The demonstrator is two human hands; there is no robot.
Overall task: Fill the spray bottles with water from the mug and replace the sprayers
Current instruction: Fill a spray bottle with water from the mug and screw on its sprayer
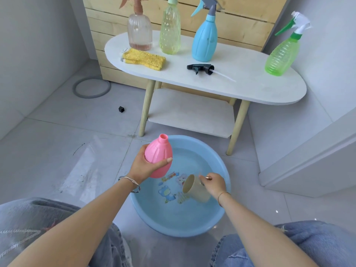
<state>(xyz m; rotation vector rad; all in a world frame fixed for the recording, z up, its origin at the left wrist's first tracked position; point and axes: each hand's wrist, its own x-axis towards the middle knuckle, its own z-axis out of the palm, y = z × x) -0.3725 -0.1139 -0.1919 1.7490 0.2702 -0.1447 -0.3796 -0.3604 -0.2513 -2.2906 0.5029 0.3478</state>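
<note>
Filling comes next, I think. My left hand (142, 167) wraps the open pink plastic bottle (158, 153); my right hand (213, 185) grips the tan mug (195, 191), scooping. Black sprayer (201, 68) goes on last.

I see a folded yellow cloth (143, 59) on the white oval worktop (250, 87) at eleven o'clock. On the floor at ten o'clock lie a grey ring (74, 89) and, nearer me, a small black cap (121, 109).
</note>
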